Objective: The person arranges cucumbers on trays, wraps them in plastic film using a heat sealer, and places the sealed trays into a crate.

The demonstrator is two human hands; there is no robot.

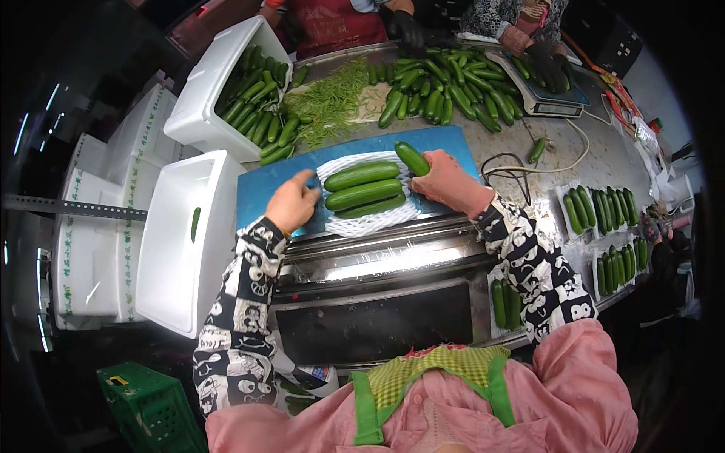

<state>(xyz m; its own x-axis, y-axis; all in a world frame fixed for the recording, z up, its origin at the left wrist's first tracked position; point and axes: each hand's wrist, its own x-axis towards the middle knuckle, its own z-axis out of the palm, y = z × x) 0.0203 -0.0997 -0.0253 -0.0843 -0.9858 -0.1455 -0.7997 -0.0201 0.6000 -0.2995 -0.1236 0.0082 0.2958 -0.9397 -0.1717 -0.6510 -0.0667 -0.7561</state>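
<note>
On white netting (377,224), three cucumbers (364,194), right hand (451,183) gripping another cucumber (411,158)

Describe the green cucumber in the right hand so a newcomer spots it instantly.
Find the flat blue rectangular board, then the white foam netting on it. By the netting's upper right corner, the right hand grips one long green cucumber. Unlike the three green cucumbers lying side by side on the netting, it slants and is held.
</note>
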